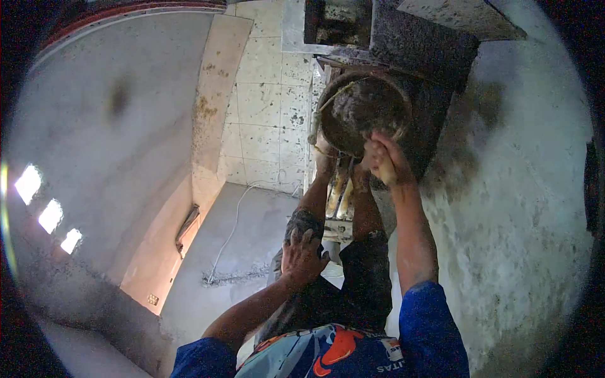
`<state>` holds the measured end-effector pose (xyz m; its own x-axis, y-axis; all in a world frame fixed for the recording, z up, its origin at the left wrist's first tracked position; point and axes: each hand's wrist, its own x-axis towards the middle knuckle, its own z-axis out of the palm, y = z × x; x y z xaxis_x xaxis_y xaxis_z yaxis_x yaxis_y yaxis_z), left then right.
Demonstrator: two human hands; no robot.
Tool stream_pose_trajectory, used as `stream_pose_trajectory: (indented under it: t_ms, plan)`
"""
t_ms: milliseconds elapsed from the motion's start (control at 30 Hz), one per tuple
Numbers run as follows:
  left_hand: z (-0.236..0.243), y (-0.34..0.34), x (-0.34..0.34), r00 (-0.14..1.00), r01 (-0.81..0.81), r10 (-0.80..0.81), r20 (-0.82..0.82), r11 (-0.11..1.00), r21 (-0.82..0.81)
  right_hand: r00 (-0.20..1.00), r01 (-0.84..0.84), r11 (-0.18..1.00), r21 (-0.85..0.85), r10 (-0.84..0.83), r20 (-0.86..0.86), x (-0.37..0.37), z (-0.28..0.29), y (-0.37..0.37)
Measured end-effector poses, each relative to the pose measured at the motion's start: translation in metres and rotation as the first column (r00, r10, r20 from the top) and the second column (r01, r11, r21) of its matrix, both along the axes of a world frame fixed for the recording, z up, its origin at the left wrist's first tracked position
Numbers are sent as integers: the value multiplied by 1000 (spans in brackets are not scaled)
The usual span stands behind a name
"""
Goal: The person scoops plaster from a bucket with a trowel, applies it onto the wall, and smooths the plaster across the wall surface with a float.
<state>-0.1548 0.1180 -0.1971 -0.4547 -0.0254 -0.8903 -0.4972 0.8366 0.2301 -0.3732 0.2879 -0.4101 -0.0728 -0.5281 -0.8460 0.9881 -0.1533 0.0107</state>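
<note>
My right hand (386,157) is closed at the near right edge of a round bucket (324,116) holding grey, lumpy mortar (359,110); what it grips is blurred and I cannot make it out. A rope handle lies over the bucket's left side. My left hand (302,258) rests with fingers spread on my left leg, near the knee. My bare feet (324,160) are just below the bucket, on or beside a narrow frame (340,230) with pale rungs.
A tiled surface (258,88) is at upper left, above a grey surface (233,220) with a white cable (234,233). A dark, mortar-covered ledge (435,75) with a rectangular recess (337,22) is at the top. Plastered walls (504,220) flank me, with small bright openings (50,215) far left.
</note>
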Motion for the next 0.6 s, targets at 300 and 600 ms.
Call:
stream_pose_trajectory:
  t_ms: [300, 600]
  plan:
    - [-1, -3, -7, 999, -5, 5, 33, 1000, 2, 274, -613, 309, 727, 946, -171, -6, 96, 2]
    - [-1, 4, -8, 999, -7, 6, 49, 1000, 20, 921, 298, 904, -307, -188, 341, -14, -26, -33]
